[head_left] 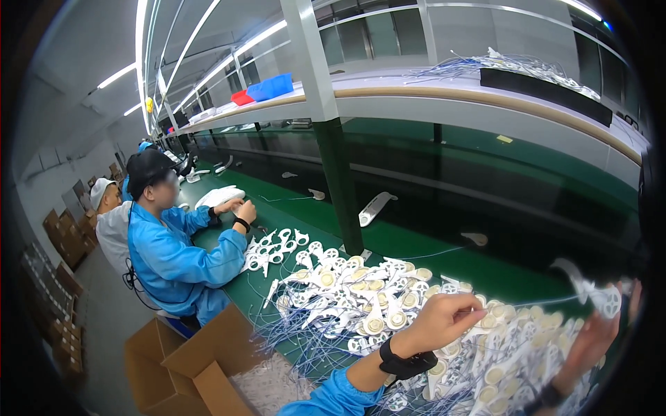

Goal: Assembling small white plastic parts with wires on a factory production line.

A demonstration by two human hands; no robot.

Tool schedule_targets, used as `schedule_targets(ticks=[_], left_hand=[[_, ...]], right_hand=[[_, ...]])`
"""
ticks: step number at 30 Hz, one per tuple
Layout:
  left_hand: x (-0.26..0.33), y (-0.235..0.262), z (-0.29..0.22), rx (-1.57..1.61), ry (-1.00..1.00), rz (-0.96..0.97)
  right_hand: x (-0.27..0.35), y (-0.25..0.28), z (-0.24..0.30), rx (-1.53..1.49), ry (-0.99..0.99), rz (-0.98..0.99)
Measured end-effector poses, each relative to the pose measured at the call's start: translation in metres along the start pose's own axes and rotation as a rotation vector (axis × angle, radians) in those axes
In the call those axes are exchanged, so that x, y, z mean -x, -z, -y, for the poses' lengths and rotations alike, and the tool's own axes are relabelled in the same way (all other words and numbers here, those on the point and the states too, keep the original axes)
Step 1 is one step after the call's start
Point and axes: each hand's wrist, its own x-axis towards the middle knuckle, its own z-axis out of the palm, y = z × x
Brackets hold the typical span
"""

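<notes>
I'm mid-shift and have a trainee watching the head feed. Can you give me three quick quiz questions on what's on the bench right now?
1. True or false: the left hand rests on the pile of white plastic parts.
2. What does the right hand hold up? A) a blue bin B) a white round-ended part C) a cardboard box
3. Fill in: the thin wires trailing from the pile toward the bench edge are ____ in colour.

Key
1. True: its fingers lie on the parts, over the green bench.
2. B: the part is raised above the pile; the hand is blurred near the picture's rim.
3. Blue, running toward the open cardboard box.
</notes>
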Motion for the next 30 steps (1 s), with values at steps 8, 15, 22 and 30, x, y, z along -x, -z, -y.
schedule_targets(ticks=[8,15,22,30], left_hand=[[0.003,0.010,-0.004,0.064,0.028,-0.154],[0.002,0.007,-0.005,0.077,-0.037,-0.266],[0.005,0.011,-0.007,0.086,0.050,-0.275],[0.000,0.006,-0.015,0.072,0.054,-0.259]], right_hand=[[-0.006,-0.016,-0.020,0.339,0.231,-0.928],[-0.004,-0.019,-0.017,0.409,0.149,-0.685],[-0.024,-0.042,-0.026,0.408,0.242,-0.916],[0.016,0.033,0.010,0.082,0.113,0.029]])
